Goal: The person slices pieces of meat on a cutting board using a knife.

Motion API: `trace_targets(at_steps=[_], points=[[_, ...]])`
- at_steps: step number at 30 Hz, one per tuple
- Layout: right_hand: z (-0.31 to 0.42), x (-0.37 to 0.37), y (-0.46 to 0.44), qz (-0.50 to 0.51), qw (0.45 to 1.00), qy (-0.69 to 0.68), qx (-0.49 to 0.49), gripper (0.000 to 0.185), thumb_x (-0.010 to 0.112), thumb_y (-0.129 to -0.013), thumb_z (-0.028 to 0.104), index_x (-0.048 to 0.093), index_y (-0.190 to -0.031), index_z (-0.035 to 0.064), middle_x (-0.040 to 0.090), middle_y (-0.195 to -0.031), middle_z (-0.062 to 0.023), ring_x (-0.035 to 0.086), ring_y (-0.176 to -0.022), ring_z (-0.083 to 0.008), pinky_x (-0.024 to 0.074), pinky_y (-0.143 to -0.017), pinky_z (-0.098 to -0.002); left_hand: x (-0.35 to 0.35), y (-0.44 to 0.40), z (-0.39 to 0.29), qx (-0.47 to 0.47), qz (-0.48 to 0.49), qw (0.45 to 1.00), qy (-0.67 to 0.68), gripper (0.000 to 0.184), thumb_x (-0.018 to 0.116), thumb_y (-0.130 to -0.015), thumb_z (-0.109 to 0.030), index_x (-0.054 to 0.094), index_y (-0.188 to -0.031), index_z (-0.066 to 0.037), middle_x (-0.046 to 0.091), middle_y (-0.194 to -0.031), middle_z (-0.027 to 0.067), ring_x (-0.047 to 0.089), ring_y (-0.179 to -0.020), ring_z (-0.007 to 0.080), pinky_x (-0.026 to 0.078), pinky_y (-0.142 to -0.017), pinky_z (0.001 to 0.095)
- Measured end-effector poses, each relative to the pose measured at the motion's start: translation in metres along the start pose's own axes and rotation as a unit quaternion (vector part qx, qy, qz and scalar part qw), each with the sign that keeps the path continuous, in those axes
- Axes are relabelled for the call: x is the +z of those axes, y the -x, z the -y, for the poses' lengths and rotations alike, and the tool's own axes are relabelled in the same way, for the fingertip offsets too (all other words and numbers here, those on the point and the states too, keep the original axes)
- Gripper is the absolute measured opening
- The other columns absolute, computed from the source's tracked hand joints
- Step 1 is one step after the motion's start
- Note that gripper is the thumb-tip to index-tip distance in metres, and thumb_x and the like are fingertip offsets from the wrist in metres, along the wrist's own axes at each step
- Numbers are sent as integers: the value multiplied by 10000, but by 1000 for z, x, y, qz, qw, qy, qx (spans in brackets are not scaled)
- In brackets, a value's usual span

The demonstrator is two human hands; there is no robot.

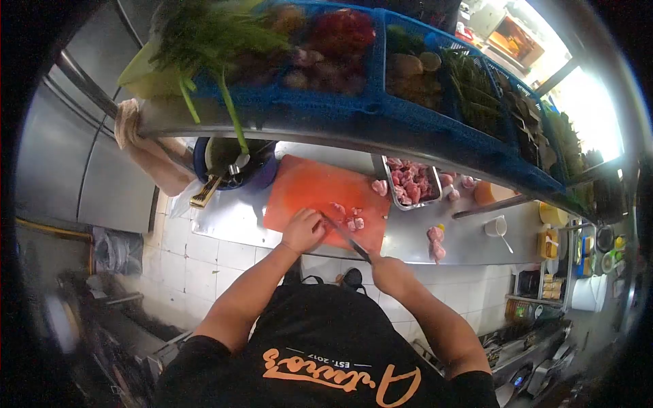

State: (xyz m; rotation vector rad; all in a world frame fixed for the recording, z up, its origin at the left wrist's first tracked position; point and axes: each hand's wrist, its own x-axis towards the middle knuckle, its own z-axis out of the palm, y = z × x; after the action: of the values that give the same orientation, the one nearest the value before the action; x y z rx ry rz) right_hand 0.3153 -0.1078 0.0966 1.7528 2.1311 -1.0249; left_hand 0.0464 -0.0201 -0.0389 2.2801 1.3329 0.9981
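My right hand (392, 274) is wrapped round the handle of a kitchen knife (347, 236). The blade slants up and left across an orange cutting board (292, 183), its tip end close to my left hand. My left hand (304, 230) rests on the board with its fingers curled; whatever is under them is hidden. Just right of the blade lie small cut pieces of raw meat (355, 223). Another meat piece (379, 187) sits at the board's right edge. Beyond it stands a metal tray (434, 199) full of raw meat chunks.
Overhead runs a shelf with blue crates (326, 95) of vegetables. A dark blue bucket (266, 175) with utensils stands left of the board. On the steel counter (469, 238) to the right are loose meat (436, 243), a white cup (496, 226) and a spoon (507, 245).
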Motion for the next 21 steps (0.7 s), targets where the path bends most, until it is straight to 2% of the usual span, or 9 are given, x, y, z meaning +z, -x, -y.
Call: trace_targets(at_steps=[2,5,7,10,12,14,16,19,21], points=[[28,-16,-1,2,1000,-2,-14,264,465,-975,163,471,-1164,-21,686,-910,-310,682,-890,-485,529,-755,-576,3,-2,1,5,7,1000,-7,130,688,-806,-145,659,-906,-66,640,-926,116,617,-919,338,524,-834,442],[6,40,-60,-31,997,-23,-64,295,450,-973,177,513,-1165,-38,689,-982,-313,679,-954,-464,535,-797,-562,4,-2,5,4,18,1000,-15,131,685,-809,-142,659,-910,-62,640,-930,120,616,-916,344,525,-830,443],[46,21,-61,-131,990,-40,-28,296,465,-955,102,495,-1220,-25,692,-937,-321,689,-906,-488,540,-788,-569,3,-2,4,9,21,1000,-3,130,682,-812,-138,660,-912,-59,640,-934,123,615,-915,349,526,-830,445],[37,59,-102,-223,973,-51,-38,321,479,-942,67,481,-1253,-11,685,-943,-342,686,-905,-517,531,-803,-588,2,-2,8,12,49,999,-17,133,681,-815,-132,663,-924,-57,639,-928,125,615,-918,352,526,-837,447],[20,79,-105,-213,973,-57,-65,330,492,-938,82,477,-1256,-4,681,-957,-349,681,-914,-525,521,-814,-603,1,-3,5,2,57,998,-25,137,682,-816,-129,665,-932,-60,636,-932,126,616,-924,349,525,-837,447],[-7,79,-80,-149,982,-63,-98,342,511,-933,111,473,-1255,2,682,-955,-345,680,-910,-525,512,-814,-617,3,-3,2,-6,31,999,-28,141,682,-815,-124,667,-941,-63,633,-936,126,615,-929,348,524,-840,445],[2,43,-24,-35,996,-78,16,361,531,-930,159,469,-1251,5,687,-911,-330,676,-887,-525,511,-800,-618,9,0,-2,-15,-29,999,-26,147,681,-812,-117,668,-950,-67,630,-941,124,613,-934,349,523,-844,441],[-22,44,1,-5,998,-54,14,328,530,-939,144,427,-1232,39,685,-930,-309,665,-876,-521,498,-789,-621,8,-4,-9,-80,-1,996,-47,155,684,-810,-111,671,-960,-75,637,-986,126,618,-955,346,524,-861,438],[-21,32,13,-18,995,-75,67,288,530,-940,149,434,-1185,32,687,-923,-305,666,-876,-515,502,-786,-617,1,-13,-25,-93,-8,995,-25,158,689,-814,-114,672,-966,-77,639,-1017,131,617,-997,348,517,-887,443]])
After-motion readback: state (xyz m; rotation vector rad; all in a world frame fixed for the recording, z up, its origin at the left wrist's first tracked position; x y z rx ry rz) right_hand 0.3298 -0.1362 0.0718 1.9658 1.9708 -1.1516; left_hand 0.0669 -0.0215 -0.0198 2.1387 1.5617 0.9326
